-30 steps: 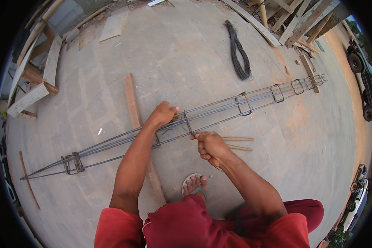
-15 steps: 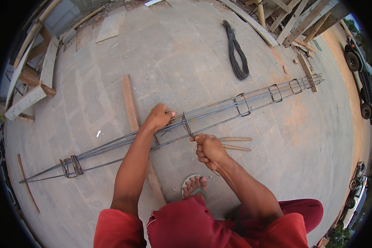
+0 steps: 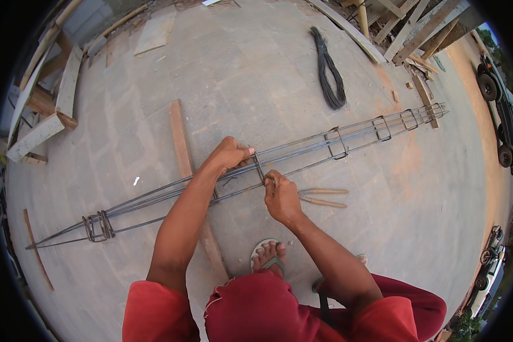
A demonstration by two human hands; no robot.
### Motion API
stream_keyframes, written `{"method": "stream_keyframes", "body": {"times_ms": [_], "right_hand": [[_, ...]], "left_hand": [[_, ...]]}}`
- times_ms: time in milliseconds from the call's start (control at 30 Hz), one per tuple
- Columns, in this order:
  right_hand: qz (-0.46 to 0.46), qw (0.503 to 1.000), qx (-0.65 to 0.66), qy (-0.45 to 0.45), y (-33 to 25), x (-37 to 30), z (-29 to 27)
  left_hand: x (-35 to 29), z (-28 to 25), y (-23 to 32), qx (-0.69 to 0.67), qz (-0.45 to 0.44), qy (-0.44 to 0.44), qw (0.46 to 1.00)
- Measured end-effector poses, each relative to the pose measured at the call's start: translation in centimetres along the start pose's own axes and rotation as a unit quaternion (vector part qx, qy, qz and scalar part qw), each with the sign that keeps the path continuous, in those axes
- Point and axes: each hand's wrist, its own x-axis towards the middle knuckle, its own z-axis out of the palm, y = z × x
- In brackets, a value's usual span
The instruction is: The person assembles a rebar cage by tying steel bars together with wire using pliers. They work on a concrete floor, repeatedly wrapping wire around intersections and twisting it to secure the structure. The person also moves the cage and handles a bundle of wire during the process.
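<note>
Left hand (image 3: pixel 231 154) nearer stirrup (image 3: pixel 259 166); pincers (image 3: pixel 328 191) beside right hand (image 3: pixel 282 196).

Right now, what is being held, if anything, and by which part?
The right fingers seem to pinch the metal stirrup at its near corner. The left fingers are by its far corner; whether they grip cannot be told.

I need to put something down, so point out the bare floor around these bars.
The floor is bare between plank, bars and wire coil, and again right of the tan handles, on the bars' near side. It is crowded mid-bars, where left grip, right grip and ring cluster.
</note>
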Motion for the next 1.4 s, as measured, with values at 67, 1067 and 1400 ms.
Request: {"method": "stream_keyframes", "body": {"times_ms": [67,1067,1400], "right_hand": [[0.006,1.0,-0.026,-0.003,-0.5,-0.1,0.0],[-0.061,0.985,-0.097,-0.129,-2.4,13.4,-4.8],[-0.02,0.875,-0.333,-0.351,4.5,23.8,-0.9]], "left_hand": [[0.6,0.5,0.2,-0.037,-0.012,0.009,0.999],[1.6,2.3,3.2,-0.029,-0.143,0.185,0.972],[2.3,3.3,3.2,-0.053,-0.071,0.173,0.981]]}}
